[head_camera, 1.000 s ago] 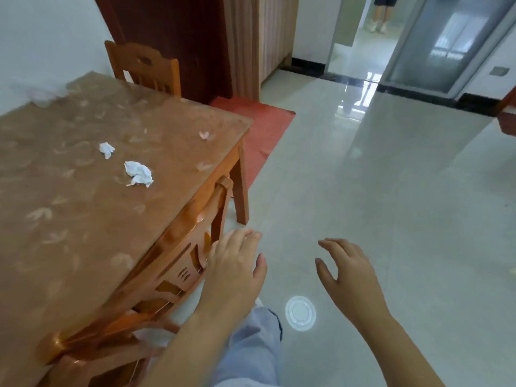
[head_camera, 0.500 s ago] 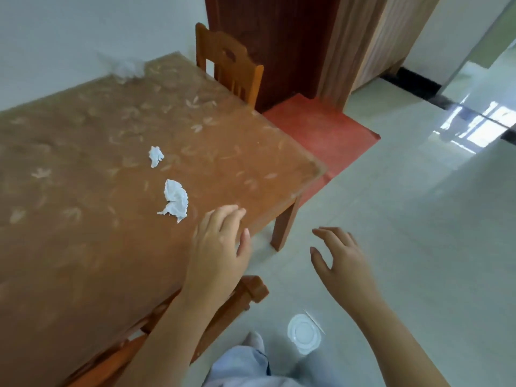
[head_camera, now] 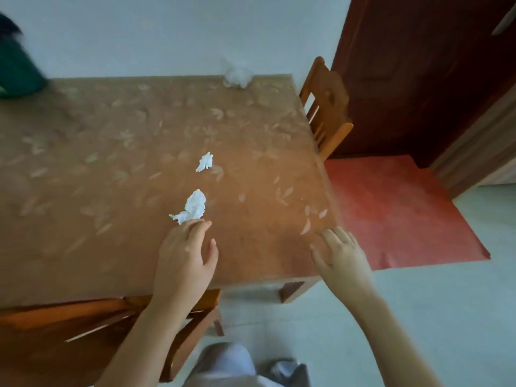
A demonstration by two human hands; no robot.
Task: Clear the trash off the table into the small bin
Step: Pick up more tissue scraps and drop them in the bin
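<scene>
Two crumpled white tissues lie on the brown leaf-patterned table [head_camera: 83, 191]: a larger tissue [head_camera: 192, 207] near the middle and a smaller tissue [head_camera: 204, 162] just beyond it. A third white wad [head_camera: 236, 75] sits at the far edge against the wall. My left hand [head_camera: 184, 258] is over the table, fingers apart, its fingertips touching the near end of the larger tissue. My right hand [head_camera: 342, 258] hovers open over the table's right front corner, holding nothing. A blurred dark green container [head_camera: 16, 68] stands at the far left of the table.
A wooden chair [head_camera: 326, 107] stands at the table's right end, another chair [head_camera: 106, 319] is pushed in at the near side below my left arm. A red mat [head_camera: 391, 208] lies on the pale floor before a dark door [head_camera: 418, 65]. Grey crumpled material [head_camera: 284, 370] lies by my leg.
The view has swung left toward the table. My left hand has moved forward over the table to the larger tissue. My right hand has come over the table's corner.
</scene>
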